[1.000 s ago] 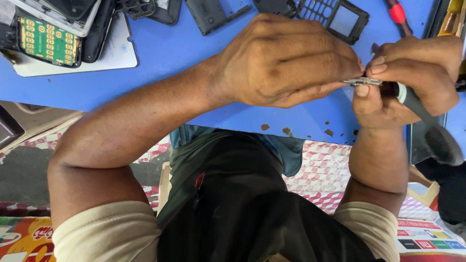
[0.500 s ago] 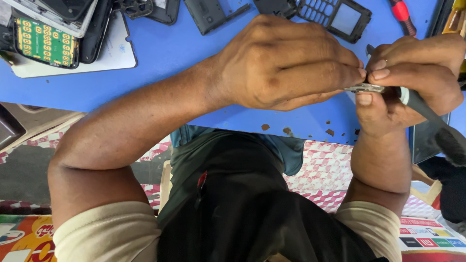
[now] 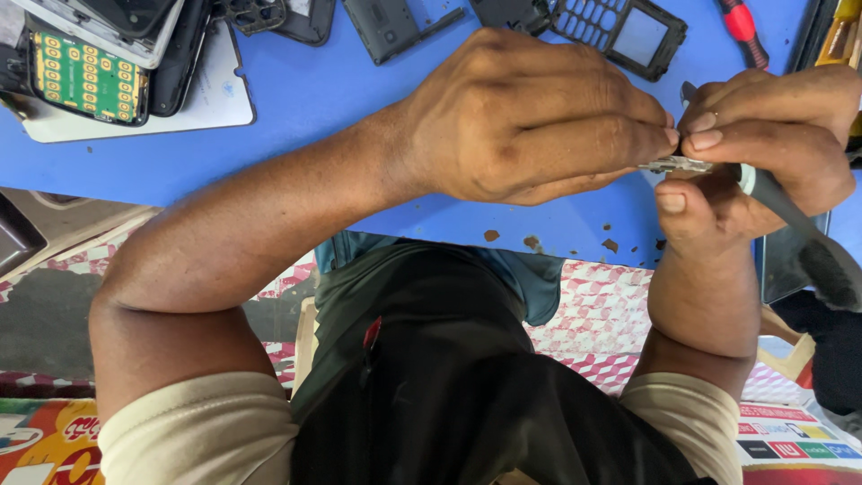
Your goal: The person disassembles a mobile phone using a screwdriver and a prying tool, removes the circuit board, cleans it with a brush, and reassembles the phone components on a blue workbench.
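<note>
A small metal part is pinched by the left hand; a brush is gripped by the right hand. Opened phone shells lie at twelve o'clock; cleaning appears unfinished.

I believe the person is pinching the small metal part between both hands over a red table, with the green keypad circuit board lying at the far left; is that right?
Not quite: the table is blue, not red, as the head view shows. The rest holds: the left hand and right hand pinch the small metal part together, and the green keypad circuit board lies at the far left.
</note>
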